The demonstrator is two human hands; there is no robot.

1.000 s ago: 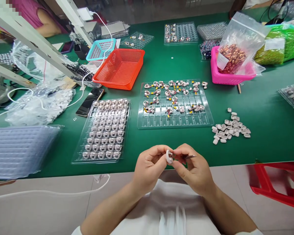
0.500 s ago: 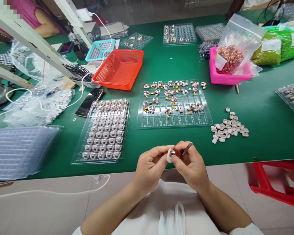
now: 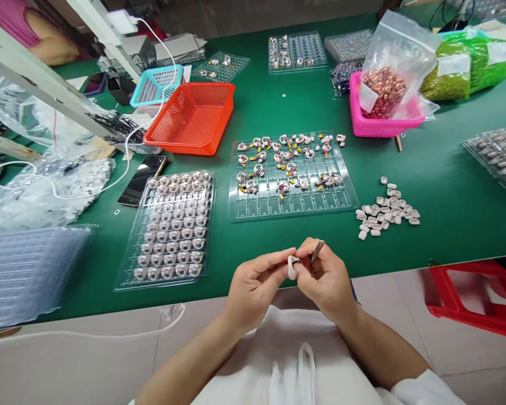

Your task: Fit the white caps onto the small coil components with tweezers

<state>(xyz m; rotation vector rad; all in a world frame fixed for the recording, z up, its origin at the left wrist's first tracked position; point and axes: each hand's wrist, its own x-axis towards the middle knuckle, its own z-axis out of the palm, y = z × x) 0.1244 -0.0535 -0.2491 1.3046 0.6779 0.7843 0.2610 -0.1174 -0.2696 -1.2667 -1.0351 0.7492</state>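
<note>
Close to the table's front edge, my left hand (image 3: 253,289) pinches a small white C-shaped earphone clip (image 3: 292,268) between thumb and fingertips. My right hand (image 3: 326,281) is closed against the other side of the same clip. A slim grey metal tool (image 3: 317,251), perhaps tweezers, sticks up out of the right hand; its working end is hidden by the fingers. Beyond the hands lies a clear tray (image 3: 253,211) with several white clips (image 3: 303,183) carrying wires and yellow tabs. To the right are loose white caps (image 3: 388,216) in a pile.
On the left stands a clear tray of grey-white shells (image 3: 171,247), with a phone (image 3: 142,180) behind it. A red basket (image 3: 194,143), a blue basket (image 3: 152,93) and a pink basket (image 3: 379,128) stand farther back. Stacked plastic trays (image 3: 29,270) occupy the left corner; a red stool (image 3: 459,292) is below right.
The view has shifted slightly, so the table's things sit a little further left. Both hands keep hold of the clip, and the metal tool stays in the right hand.
</note>
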